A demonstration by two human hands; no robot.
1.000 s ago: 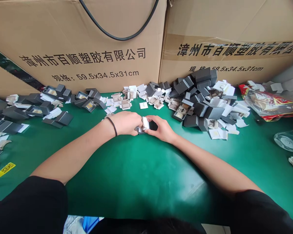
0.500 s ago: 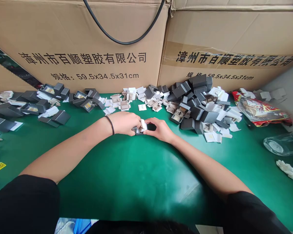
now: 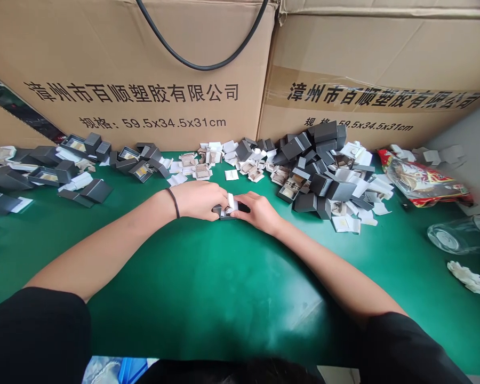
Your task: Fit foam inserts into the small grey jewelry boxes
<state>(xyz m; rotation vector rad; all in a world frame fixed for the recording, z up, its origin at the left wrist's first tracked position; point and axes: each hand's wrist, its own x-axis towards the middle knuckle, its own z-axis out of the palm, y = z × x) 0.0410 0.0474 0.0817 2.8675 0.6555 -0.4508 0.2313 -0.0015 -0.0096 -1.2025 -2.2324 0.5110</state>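
On the green table ahead of me, both hands meet at a small black box (image 3: 225, 216) with a white card insert (image 3: 231, 202) sticking up from it. My left hand (image 3: 200, 200) is closed round the box's left side, fingertips by the insert. From the right, my right hand (image 3: 261, 212) pinches the box and the card's edge between thumb and fingers. Part of the box is hidden by my fingers. Just beyond lies a flat white card (image 3: 231, 175), near several opened white card inserts (image 3: 202, 171).
Black boxes pile up with card scraps at right (image 3: 322, 186) and at left (image 3: 92, 193). Cardboard cartons (image 3: 152, 53) stand along the back, a black cable (image 3: 204, 68) hanging before them. Far right are a red snack bag (image 3: 424, 178), a glass jar (image 3: 448, 238) and crumpled tissue (image 3: 468, 278).
My right hand's fingers have closed in on the box and the white insert. The insert sits slightly farther left and lower in the box. The whole view has shifted a little.
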